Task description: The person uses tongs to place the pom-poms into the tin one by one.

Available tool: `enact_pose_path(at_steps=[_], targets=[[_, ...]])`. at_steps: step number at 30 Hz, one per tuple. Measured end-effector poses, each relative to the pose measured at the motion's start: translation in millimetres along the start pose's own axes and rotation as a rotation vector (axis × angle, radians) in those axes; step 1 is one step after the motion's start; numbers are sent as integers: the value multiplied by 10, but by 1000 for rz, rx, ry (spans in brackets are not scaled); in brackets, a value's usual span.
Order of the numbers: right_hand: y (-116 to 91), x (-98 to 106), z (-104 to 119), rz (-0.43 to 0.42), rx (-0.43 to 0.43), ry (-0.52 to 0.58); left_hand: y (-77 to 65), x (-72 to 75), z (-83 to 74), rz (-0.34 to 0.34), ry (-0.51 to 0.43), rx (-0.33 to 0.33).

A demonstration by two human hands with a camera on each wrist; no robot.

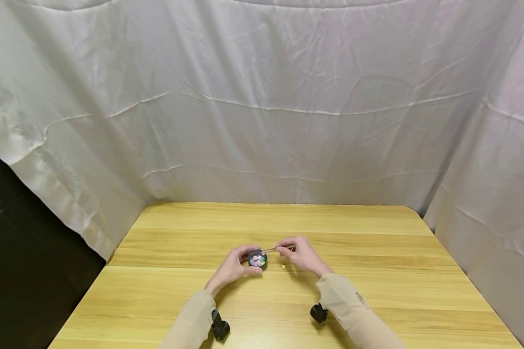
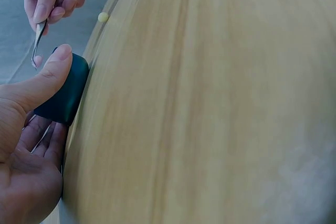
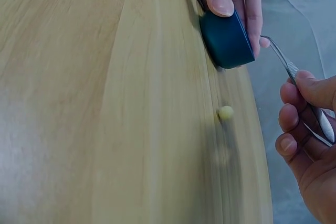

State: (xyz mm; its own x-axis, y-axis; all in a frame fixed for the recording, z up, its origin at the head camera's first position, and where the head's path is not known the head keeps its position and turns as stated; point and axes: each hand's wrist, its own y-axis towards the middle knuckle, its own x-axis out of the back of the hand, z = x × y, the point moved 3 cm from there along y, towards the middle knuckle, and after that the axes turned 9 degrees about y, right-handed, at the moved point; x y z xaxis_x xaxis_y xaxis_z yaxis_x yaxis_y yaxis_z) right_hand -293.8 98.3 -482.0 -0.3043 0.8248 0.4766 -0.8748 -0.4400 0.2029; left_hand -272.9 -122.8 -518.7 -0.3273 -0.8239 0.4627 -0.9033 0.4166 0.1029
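Note:
A small dark round container (image 1: 251, 266) stands on the table with pink, white and green pieces inside. My left hand (image 1: 233, 267) holds it from the side, thumb at the near wall and fingers round the far side. With my right hand (image 1: 303, 255) I pinch a pair of bent-tip metal tweezers (image 3: 287, 62). A small pink ball (image 3: 264, 42) sits at the tweezers' tips, just above the container's rim. On the tabletop between the hands lies a small yellow ball (image 3: 226, 112), apart from both. The container's inside is hidden in both wrist views.
The wood-grain table (image 1: 157, 291) reaches back to a pale grey curtain (image 1: 262, 145), which also hangs at both sides. A black camera is strapped at each wrist. Dark cloth (image 1: 22, 252) hangs beyond the left table edge.

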Motion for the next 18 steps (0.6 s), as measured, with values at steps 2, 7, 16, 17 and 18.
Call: enact_pose_path(at_steps=[2, 7, 16, 17, 18], targets=[[5, -6, 9, 1, 7, -5, 1, -1, 1, -3, 1, 4], [12, -21, 27, 5, 9, 13, 3, -8, 2, -8, -4, 12], [15, -35, 26, 12, 21, 39, -4, -4, 2, -9, 6, 6], [10, -30, 27, 12, 28, 42, -2, -4, 4, -9, 8, 6], [2, -22, 25, 11, 34, 42, 0, -5, 5, -9, 10, 6]])
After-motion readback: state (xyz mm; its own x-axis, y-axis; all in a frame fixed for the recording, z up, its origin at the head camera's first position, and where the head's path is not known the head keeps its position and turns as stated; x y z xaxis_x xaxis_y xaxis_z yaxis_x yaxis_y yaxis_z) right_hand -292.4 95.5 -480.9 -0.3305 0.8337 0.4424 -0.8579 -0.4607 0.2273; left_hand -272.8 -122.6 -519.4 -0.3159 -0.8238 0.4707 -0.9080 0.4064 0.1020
